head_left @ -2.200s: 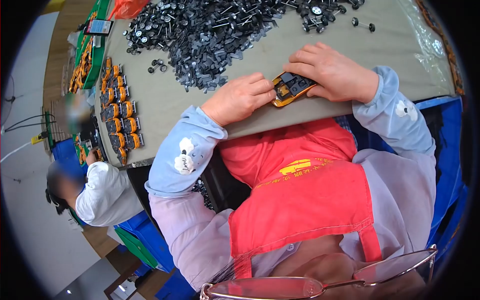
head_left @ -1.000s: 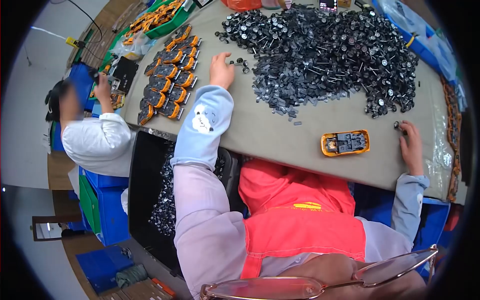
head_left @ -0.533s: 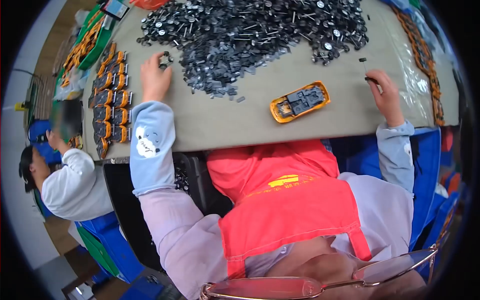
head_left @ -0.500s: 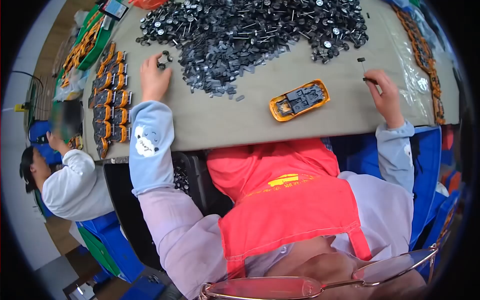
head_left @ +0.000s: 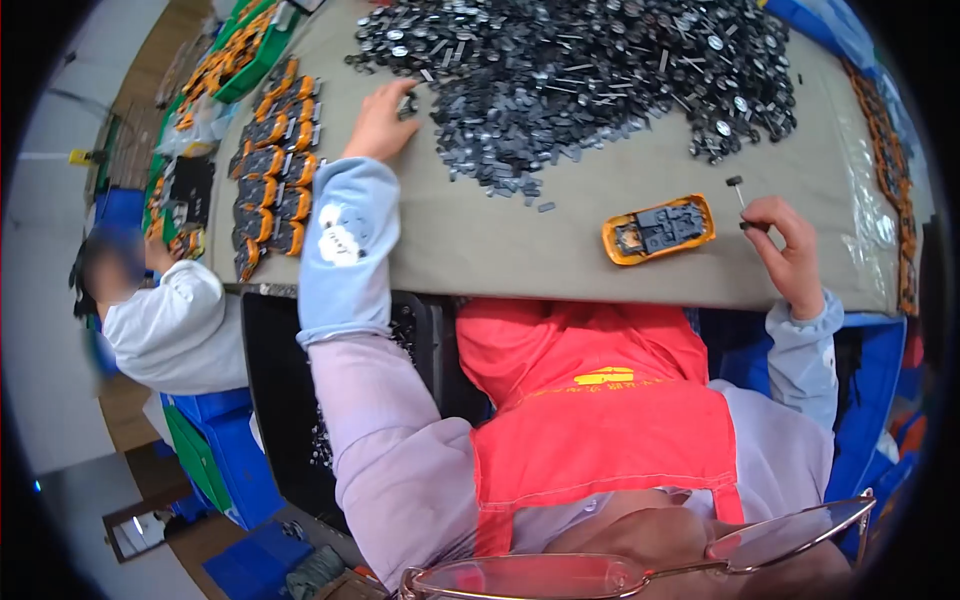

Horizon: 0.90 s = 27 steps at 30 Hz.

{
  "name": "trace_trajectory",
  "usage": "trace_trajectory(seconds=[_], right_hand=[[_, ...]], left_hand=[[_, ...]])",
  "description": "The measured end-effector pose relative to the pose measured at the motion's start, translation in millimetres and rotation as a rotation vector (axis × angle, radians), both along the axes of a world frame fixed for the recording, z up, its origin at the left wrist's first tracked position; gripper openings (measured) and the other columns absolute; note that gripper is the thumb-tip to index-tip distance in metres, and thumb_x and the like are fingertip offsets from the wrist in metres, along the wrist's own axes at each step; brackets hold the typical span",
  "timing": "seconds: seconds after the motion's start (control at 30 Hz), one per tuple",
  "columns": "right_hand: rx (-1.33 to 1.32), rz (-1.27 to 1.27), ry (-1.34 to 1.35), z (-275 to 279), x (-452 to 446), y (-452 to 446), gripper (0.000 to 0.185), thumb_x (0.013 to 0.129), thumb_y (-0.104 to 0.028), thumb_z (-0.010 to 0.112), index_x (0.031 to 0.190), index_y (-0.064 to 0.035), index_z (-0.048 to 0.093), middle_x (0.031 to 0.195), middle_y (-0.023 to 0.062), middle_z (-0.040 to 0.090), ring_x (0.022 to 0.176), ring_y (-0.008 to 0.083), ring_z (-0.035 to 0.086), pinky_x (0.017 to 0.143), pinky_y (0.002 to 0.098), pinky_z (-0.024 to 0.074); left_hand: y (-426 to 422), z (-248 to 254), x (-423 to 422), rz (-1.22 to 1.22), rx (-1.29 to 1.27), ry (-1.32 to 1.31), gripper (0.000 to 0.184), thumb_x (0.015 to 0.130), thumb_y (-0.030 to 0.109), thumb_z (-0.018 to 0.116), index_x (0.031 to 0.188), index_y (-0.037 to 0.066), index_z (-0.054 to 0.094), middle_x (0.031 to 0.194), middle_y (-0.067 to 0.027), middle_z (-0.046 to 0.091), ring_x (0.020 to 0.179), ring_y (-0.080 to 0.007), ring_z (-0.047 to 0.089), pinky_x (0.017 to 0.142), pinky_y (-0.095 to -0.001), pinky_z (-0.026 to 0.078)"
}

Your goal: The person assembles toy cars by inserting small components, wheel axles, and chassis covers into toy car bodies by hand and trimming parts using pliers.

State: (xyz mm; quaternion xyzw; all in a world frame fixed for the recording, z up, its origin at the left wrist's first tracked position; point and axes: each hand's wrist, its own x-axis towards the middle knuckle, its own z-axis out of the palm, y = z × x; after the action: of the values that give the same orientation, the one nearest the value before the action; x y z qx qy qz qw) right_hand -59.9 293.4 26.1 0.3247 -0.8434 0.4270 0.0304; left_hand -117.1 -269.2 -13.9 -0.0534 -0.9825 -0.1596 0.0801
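Observation:
At the left of the pile, my left hand (head_left: 382, 122) has its finger and thumb curled round a small dark wheel axle (head_left: 408, 104), partly hidden by the fingers. My right hand (head_left: 786, 250) pinches another wheel axle (head_left: 740, 196) by its near end. That axle's thin metal rod and far black wheel stick out past the fingertips. Just left of my right hand lies an orange toy car body (head_left: 660, 230), underside up, with a dark chassis plate in it. Neither hand touches the car body.
A large heap of black wheels on axles (head_left: 640, 60) covers the back of the table, with small dark grey parts (head_left: 500, 135) before it. Rows of orange car bodies (head_left: 275, 180) stand left, a green crate (head_left: 245, 60) behind them. A co-worker (head_left: 175, 320) sits left.
The whole view has shifted and turned, so the table's things appear further right. Both hands keep nearly the same places over the table, and the right still pinches its axle.

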Motion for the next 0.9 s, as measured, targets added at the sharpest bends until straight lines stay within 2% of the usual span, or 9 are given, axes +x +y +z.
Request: trace_trajectory(seconds=[0.07, 0.2, 0.27, 0.3, 0.4, 0.53, 0.63, 0.77, 0.9], right_hand=[[0.013, -0.007, -0.005, -4, -1, 3, 0.018, 0.077, 0.008, 0.064, 0.095, 0.0018, 0.063, 0.092, 0.0105, 0.064, 0.079, 0.0200, 0.061, 0.069, 0.0292, 0.0485], [-0.018, 0.087, -0.048, 3, -4, -4, 0.018, 0.077, 0.006, 0.066, 0.094, 0.0008, 0.064, 0.093, 0.0107, 0.065, 0.083, 0.0239, 0.062, 0.074, 0.0324, 0.0494], [-0.018, 0.167, -0.010, 6, -6, -10, 0.018, 0.076, 0.005, 0.066, 0.093, 0.0001, 0.065, 0.092, 0.0104, 0.064, 0.087, 0.0262, 0.062, 0.077, 0.0344, 0.0494], [0.017, 0.160, -0.048, 9, -5, -11, 0.019, 0.075, 0.004, 0.067, 0.093, -0.0020, 0.066, 0.097, 0.0101, 0.064, 0.094, 0.0285, 0.060, 0.083, 0.0361, 0.0483], [0.055, 0.181, -0.051, 3, -7, -15, 0.020, 0.074, 0.003, 0.068, 0.092, -0.0039, 0.066, 0.107, 0.0100, 0.062, 0.103, 0.0288, 0.057, 0.088, 0.0376, 0.0467], [0.073, 0.232, 0.017, -10, -10, -24, 0.021, 0.073, 0.002, 0.067, 0.092, -0.0050, 0.063, 0.125, 0.0130, 0.056, 0.116, 0.0310, 0.052, 0.096, 0.0393, 0.0442], [0.029, 0.291, -0.017, -21, -15, -28, 0.021, 0.074, 0.002, 0.065, 0.093, -0.0049, 0.060, 0.134, 0.0160, 0.052, 0.122, 0.0328, 0.050, 0.101, 0.0406, 0.0421], [0.017, 0.321, -0.143, -26, -16, -26, 0.028, 0.073, -0.002, 0.067, 0.100, -0.0057, 0.058, 0.134, 0.0141, 0.052, 0.120, 0.0327, 0.051, 0.101, 0.0402, 0.0434], [0.019, 0.308, -0.103, -29, -14, -30, 0.045, 0.071, -0.008, 0.070, 0.114, -0.0067, 0.057, 0.129, 0.0137, 0.052, 0.118, 0.0333, 0.052, 0.100, 0.0400, 0.0440]], left_hand=[[-11, -3, -2, -0.122, -0.161, 0.048, 0.063, 0.071, 0.000, 0.063, 0.132, 0.013, 0.052, 0.139, -0.0167, 0.049, 0.125, -0.0388, 0.046, 0.107, -0.0421, 0.037], [-14, 3, -1, -0.157, -0.181, -0.073, 0.065, 0.070, -0.013, 0.052, 0.130, 0.012, 0.053, 0.142, -0.0163, 0.046, 0.126, -0.0393, 0.045, 0.107, -0.0428, 0.038], [-17, 3, -1, -0.175, -0.187, -0.068, 0.061, 0.072, -0.013, 0.053, 0.128, 0.011, 0.054, 0.138, -0.0150, 0.049, 0.123, -0.0384, 0.047, 0.105, -0.0422, 0.040], [-15, 5, 0, -0.180, -0.193, -0.066, 0.060, 0.073, -0.013, 0.053, 0.128, 0.011, 0.054, 0.136, -0.0143, 0.050, 0.121, -0.0380, 0.048, 0.104, -0.0419, 0.040], [-8, 14, 4, -0.192, -0.193, -0.013, 0.057, 0.074, -0.009, 0.060, 0.127, 0.011, 0.054, 0.129, -0.0123, 0.054, 0.116, -0.0368, 0.050, 0.101, -0.0415, 0.042], [16, 31, 23, -0.049, -0.234, 0.124, 0.060, 0.074, 0.002, 0.072, 0.130, 0.010, 0.052, 0.118, -0.0123, 0.056, 0.111, -0.0324, 0.054, 0.096, -0.0395, 0.045], [52, 37, 48, -0.005, 0.009, 0.231, 0.064, 0.072, 0.007, 0.076, 0.130, 0.009, 0.050, 0.112, -0.0119, 0.054, 0.104, -0.0292, 0.055, 0.088, -0.0369, 0.047], [134, 43, 101, -0.074, 0.336, 0.037, 0.065, 0.071, 0.010, 0.079, 0.130, 0.009, 0.051, 0.113, -0.0088, 0.052, 0.099, -0.0217, 0.054, 0.075, -0.0309, 0.047], [192, 34, 130, -0.255, 0.496, -0.001, 0.065, 0.071, 0.006, 0.078, 0.131, 0.007, 0.051, 0.122, -0.0112, 0.052, 0.102, -0.0218, 0.057, 0.077, -0.0302, 0.048]])
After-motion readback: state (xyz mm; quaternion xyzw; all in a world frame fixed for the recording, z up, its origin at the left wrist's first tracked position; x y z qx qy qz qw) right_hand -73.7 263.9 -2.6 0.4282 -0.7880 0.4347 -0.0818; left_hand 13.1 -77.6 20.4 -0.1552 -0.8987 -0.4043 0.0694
